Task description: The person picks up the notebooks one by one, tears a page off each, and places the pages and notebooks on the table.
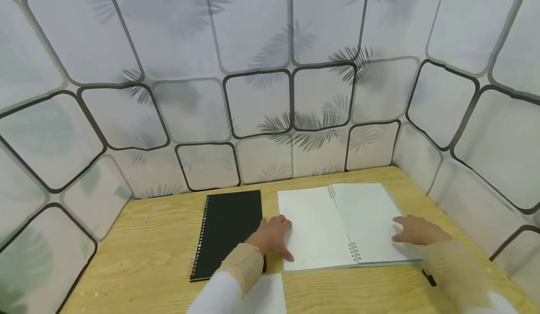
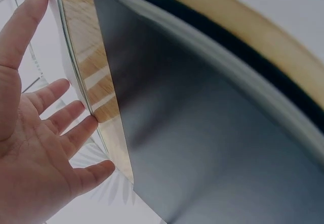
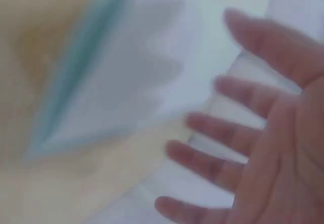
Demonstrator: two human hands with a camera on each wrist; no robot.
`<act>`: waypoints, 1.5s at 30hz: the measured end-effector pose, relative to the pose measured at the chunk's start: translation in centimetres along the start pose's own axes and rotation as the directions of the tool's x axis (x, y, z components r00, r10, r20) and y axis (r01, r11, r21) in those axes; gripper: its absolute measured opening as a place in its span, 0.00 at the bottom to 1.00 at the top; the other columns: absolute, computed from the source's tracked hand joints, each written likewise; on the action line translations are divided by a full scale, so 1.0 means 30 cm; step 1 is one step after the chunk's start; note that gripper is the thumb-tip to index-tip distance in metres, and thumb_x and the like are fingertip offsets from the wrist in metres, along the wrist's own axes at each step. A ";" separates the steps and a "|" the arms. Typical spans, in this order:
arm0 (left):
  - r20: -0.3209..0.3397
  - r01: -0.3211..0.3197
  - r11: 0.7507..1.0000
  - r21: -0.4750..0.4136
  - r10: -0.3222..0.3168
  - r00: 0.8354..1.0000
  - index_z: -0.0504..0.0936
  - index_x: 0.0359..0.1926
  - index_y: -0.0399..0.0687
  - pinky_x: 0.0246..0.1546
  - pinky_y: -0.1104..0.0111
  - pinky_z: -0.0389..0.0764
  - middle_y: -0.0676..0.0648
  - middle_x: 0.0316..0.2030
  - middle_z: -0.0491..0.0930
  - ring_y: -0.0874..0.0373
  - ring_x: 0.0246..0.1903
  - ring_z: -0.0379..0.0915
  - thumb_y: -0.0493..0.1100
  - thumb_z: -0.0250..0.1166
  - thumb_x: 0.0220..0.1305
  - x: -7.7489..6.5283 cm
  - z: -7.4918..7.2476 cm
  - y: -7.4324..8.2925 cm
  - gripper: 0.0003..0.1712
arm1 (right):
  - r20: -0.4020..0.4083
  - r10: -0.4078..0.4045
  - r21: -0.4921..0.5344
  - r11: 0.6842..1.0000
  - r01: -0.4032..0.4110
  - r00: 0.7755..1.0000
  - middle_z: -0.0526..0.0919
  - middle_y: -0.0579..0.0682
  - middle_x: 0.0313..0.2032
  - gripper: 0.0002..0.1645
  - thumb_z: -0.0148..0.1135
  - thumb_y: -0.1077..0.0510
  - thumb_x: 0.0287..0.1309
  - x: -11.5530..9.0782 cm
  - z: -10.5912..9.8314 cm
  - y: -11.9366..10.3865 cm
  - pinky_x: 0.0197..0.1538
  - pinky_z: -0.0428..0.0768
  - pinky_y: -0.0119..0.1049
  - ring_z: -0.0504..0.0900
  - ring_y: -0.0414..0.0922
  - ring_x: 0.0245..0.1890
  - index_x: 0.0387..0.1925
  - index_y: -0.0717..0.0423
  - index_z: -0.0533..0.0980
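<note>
An open spiral notebook (image 1: 312, 229) with blank white pages lies on the wooden table. My left hand (image 1: 274, 236) is at its left edge, fingers spread and relaxed, as the left wrist view also shows. Over the right page's outer edge, my right hand (image 1: 415, 230) hovers with fingers apart; in the right wrist view its palm (image 3: 283, 148) holds nothing. A black spiral notebook (image 1: 229, 225) lies closed to the left, partly covered by the left wrist. In the left wrist view its dark cover (image 2: 202, 117) fills much of the frame.
A white sheet (image 1: 267, 295) lies near the front, partly under the left sleeve. A small black object (image 1: 429, 278) sits by the right forearm. Patterned fabric walls (image 1: 261, 103) rise behind and beside the wooden table (image 1: 139, 248).
</note>
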State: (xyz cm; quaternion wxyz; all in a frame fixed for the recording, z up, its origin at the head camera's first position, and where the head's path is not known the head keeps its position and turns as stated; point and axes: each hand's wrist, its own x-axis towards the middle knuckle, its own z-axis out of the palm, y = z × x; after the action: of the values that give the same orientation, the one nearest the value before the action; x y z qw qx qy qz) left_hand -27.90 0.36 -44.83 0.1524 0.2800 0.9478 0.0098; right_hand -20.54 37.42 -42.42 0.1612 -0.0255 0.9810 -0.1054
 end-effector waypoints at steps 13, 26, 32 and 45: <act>-0.004 0.001 1.000 0.030 0.000 1.000 0.66 0.61 0.56 0.56 0.52 0.67 0.52 0.57 0.67 0.55 0.57 0.63 0.72 0.72 0.31 0.016 0.009 -0.010 0.54 | 0.236 -0.008 -0.006 1.000 0.009 0.972 0.46 0.68 0.69 0.41 0.55 0.61 0.53 0.215 0.025 -0.228 0.60 0.46 0.72 0.44 0.78 0.63 0.69 0.50 0.55; 0.011 0.039 0.999 -0.004 -0.039 0.999 0.66 0.61 0.55 0.56 0.54 0.68 0.52 0.57 0.66 0.55 0.57 0.61 0.70 0.73 0.30 0.000 -0.003 -0.003 0.54 | 0.180 -0.034 0.014 0.999 0.032 0.983 0.39 0.71 0.69 0.74 0.80 0.41 0.17 0.232 -0.016 -0.181 0.58 0.47 0.75 0.40 0.77 0.64 0.70 0.49 0.50; -0.003 0.026 1.000 -0.017 -0.026 1.000 0.66 0.61 0.53 0.55 0.52 0.69 0.50 0.55 0.67 0.55 0.54 0.62 0.68 0.74 0.30 0.006 -0.005 0.002 0.55 | 0.188 -0.037 -0.050 0.998 0.047 0.982 0.40 0.73 0.68 0.77 0.79 0.37 0.14 0.255 0.005 -0.165 0.53 0.48 0.78 0.41 0.83 0.60 0.70 0.50 0.49; -0.035 0.299 0.944 -0.139 -0.306 0.951 0.77 0.50 0.41 0.48 0.57 0.74 0.44 0.49 0.70 0.50 0.50 0.68 0.65 0.68 0.46 0.080 -0.052 0.044 0.39 | 0.177 -0.026 -0.040 0.999 0.033 0.984 0.39 0.70 0.69 0.79 0.78 0.35 0.12 0.262 0.033 -0.144 0.52 0.47 0.80 0.40 0.84 0.60 0.71 0.47 0.48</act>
State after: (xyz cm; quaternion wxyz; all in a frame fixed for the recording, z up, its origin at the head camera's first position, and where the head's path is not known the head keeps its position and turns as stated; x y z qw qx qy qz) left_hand -29.57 2.86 -43.88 0.1434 0.1202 0.9807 0.0568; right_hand -27.60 32.35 -44.86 0.2450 -0.0526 0.9644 -0.0840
